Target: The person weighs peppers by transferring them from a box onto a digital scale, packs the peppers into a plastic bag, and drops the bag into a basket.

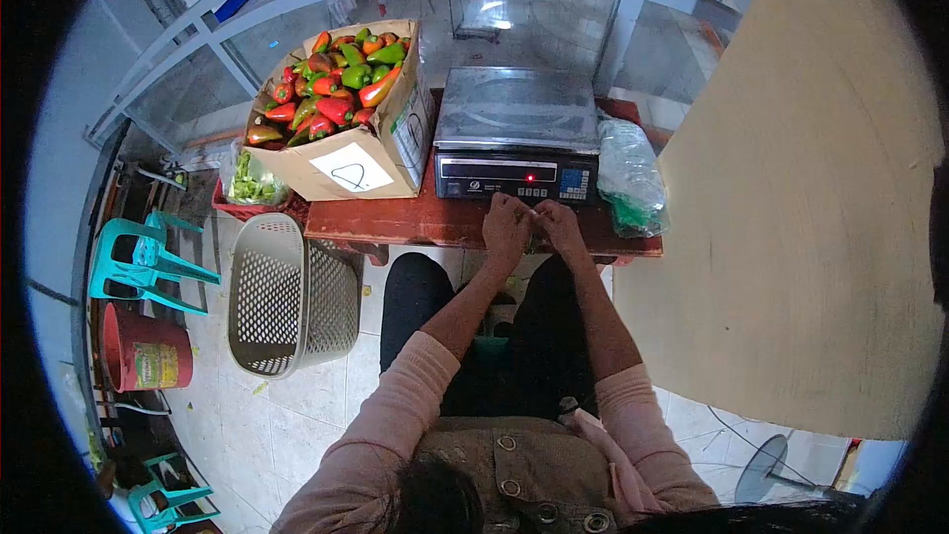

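Observation:
My left hand [506,227] and my right hand [560,225] meet at the front of a digital weighing scale [465,166]. Both are closed, thumbs and fingertips pinched near each other; whatever may be between them is too small to make out. The scale has a metal platform [516,107] with nothing lying on it, and a red light glows on its panel. Left of it stands a cardboard box [400,153] heaped with red and green peppers [336,89]. To the right, clear plastic bags [631,173] with some green at the bottom rest beside the scale.
The red-brown wooden table [386,221] spans in front of my knees. Left are an upright perforated basket [331,287], a red bucket [148,348], a turquoise stool [129,262] and a bag of green vegetables [255,183]. A big pale board [791,218] blocks the right side.

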`<state>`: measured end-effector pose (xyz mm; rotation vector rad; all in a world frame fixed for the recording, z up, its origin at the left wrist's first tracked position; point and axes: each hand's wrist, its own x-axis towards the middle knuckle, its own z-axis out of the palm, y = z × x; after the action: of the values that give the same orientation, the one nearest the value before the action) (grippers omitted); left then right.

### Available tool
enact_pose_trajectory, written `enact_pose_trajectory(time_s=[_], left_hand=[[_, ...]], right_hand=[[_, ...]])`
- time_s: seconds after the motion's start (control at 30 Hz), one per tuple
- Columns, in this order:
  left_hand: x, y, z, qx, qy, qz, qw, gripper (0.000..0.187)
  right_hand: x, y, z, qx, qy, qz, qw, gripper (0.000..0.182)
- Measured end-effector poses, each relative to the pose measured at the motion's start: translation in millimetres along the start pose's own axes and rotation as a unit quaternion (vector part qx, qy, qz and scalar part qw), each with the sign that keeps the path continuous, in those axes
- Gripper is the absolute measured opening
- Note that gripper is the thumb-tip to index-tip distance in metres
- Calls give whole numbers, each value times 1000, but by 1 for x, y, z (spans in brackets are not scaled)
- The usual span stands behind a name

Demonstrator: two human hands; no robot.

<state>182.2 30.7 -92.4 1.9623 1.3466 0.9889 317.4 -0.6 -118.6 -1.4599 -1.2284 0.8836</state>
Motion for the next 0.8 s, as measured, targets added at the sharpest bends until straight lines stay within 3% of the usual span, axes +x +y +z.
enact_pose_trajectory(time_s=[0.1, 0.2, 0.4, 0.5, 0.57, 0.67, 0.7, 0.8], left_hand=[[0, -2, 1, -30, -23, 10, 999, 13], [1, -12, 4, -21, -16, 51, 998, 15], [1, 0, 0, -22, -3, 61, 998, 22], [-11, 5, -6, -24, -14, 100, 995, 25], [-14, 7, -3, 13, 2, 104, 994, 26], [-12, 19, -9, 37, -26, 27, 999, 22], [-12, 16, -6, 43, -10, 38, 998, 20], [-12, 8, 5, 70, 13, 75, 995, 15]], right_hand=[[4, -31, -19, 80, -115, 186, 973, 15], [7, -25, -34, 297, -190, 262, 898, 12], [5, -22, -26, 62, -72, 186, 978, 14], [6, -7, -19, 63, -32, 120, 990, 17], [8, -8, -17, -10, -23, 115, 993, 18], [13, -5, -9, -98, 1, 102, 990, 19], [12, -12, -6, -124, 12, 97, 987, 19], [2, -28, -7, -68, 54, 67, 994, 10]])
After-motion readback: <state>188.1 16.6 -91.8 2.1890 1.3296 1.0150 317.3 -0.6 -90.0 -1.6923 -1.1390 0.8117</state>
